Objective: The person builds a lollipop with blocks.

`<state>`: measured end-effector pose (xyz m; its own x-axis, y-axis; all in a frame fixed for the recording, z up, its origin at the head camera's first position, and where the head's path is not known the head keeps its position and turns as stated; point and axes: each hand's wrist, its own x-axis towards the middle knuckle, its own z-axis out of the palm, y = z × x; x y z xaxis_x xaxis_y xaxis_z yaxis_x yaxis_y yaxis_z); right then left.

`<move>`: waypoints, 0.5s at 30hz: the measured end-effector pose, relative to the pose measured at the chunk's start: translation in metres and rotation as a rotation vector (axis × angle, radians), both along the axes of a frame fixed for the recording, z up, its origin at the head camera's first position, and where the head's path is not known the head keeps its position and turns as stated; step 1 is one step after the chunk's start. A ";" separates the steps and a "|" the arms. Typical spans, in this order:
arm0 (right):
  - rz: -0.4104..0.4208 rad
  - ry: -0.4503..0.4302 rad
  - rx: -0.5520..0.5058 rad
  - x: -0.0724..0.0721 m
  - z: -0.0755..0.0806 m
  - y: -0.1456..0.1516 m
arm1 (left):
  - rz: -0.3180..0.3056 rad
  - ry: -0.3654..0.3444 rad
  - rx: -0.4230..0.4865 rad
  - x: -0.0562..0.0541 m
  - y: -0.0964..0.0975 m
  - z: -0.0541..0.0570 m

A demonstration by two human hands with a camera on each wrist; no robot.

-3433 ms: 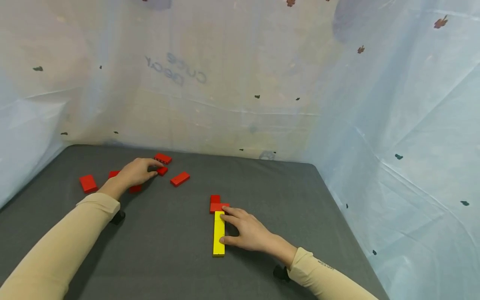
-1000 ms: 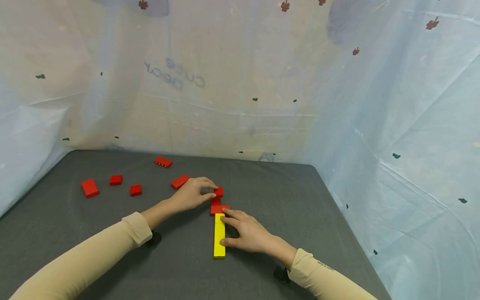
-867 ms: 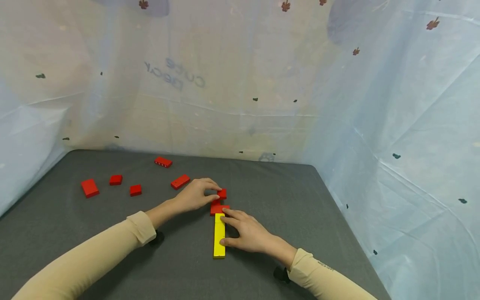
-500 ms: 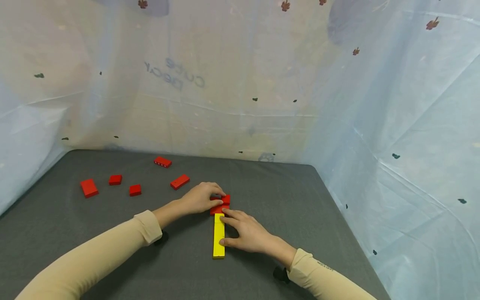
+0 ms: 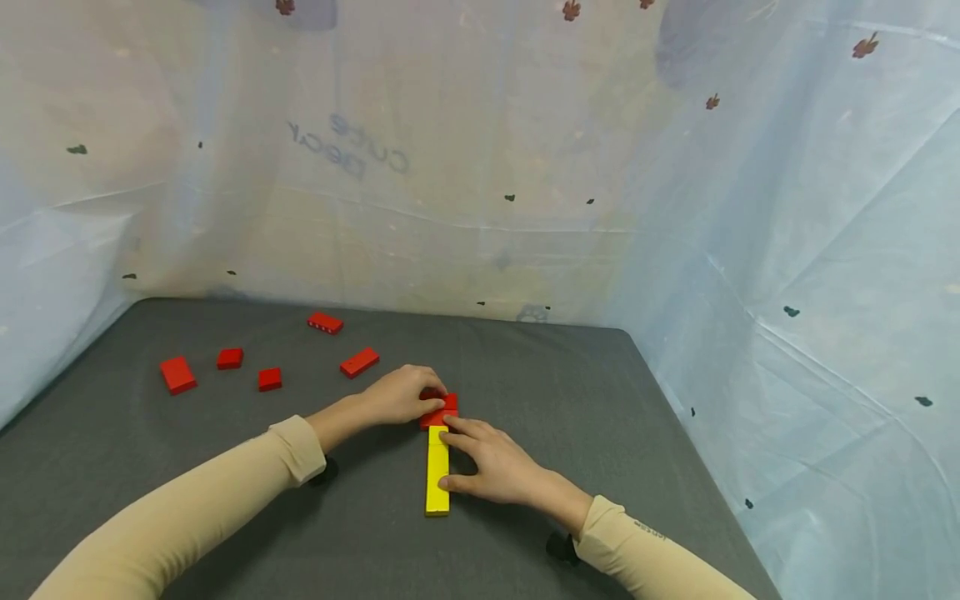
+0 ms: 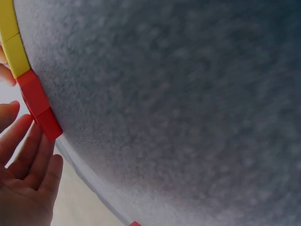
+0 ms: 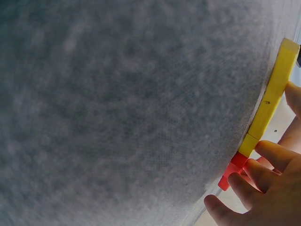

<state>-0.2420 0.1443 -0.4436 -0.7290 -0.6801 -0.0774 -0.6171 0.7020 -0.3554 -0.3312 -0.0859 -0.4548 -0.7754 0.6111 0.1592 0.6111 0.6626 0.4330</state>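
Observation:
A small red block [image 5: 452,402] sits beside another red piece at the far end of the row, with my left hand [image 5: 401,396] pinching it between thumb and fingers. Just nearer lies a red block [image 5: 433,419] set crosswise. From there a long yellow block [image 5: 437,479], with a short yellow block [image 5: 438,435] at its far end, runs toward me. Fingertips of my right hand [image 5: 498,468] touch the right side of the yellow and red blocks, the fingers spread and relaxed. The left fingers partly cover the far red pieces.
Loose red blocks lie at the back left of the grey table [image 5: 315,533]: a larger block [image 5: 178,375], two small ones [image 5: 230,358], an oblong block [image 5: 359,362] and a dotted block [image 5: 325,322]. Plastic sheeting [image 5: 465,167] hangs behind and beside the table.
My left hand has picked up a small red block from the back left, carried it right and lowered it into line with the red pieces. The right hand has stayed in place.

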 end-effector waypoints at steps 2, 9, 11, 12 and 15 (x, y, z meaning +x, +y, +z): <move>0.001 0.003 -0.001 0.000 0.000 0.000 | 0.002 -0.010 -0.002 -0.002 0.001 0.001; 0.001 0.009 0.003 -0.001 -0.001 0.000 | 0.019 -0.026 -0.013 -0.009 0.006 0.001; 0.002 0.010 0.006 -0.001 -0.001 0.000 | 0.016 -0.032 -0.017 -0.010 0.007 0.001; 0.002 0.009 0.008 -0.002 -0.001 -0.001 | 0.011 -0.037 -0.017 -0.011 0.007 0.001; 0.003 0.005 0.007 -0.002 -0.001 -0.001 | -0.003 -0.050 -0.014 -0.010 0.008 0.001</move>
<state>-0.2437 0.1437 -0.4444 -0.7273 -0.6818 -0.0788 -0.6209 0.7025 -0.3479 -0.3412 -0.0778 -0.4535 -0.7804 0.6153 0.1112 0.5907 0.6673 0.4536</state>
